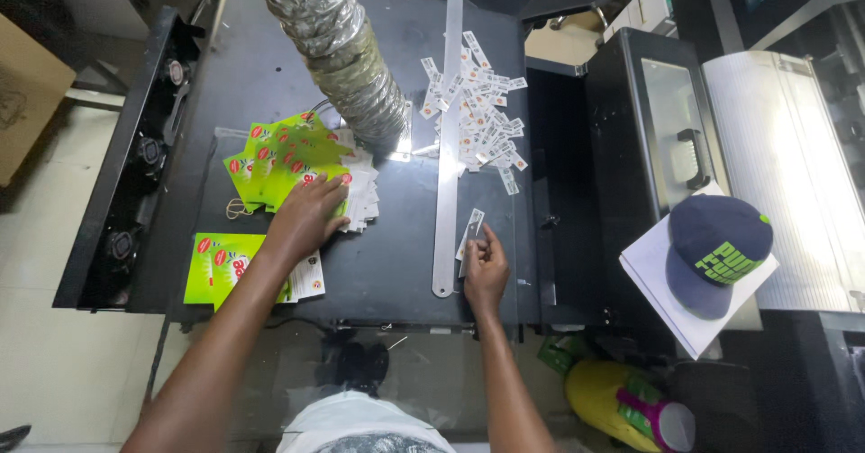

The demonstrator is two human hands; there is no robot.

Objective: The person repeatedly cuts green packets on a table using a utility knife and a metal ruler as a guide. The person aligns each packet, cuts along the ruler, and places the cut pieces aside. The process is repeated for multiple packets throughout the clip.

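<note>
Paper stock, thin and light. Right hand pinches a small white label strip just right of the metal ruler, lower centre of frame. Left hand lies flat, fingers spread, on fanned green printed cards at centre left on the dark surface. Judgement: strip flimsy, creases easily; hold by one end edge.

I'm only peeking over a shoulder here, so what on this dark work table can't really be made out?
- Head view: the right hand covers most of the small card it holds.
- The left hand hides the middle of the fanned green cards.
- The small white slips are too tiny to tell their print.
- The silver duct is cut off by the top edge.
</note>
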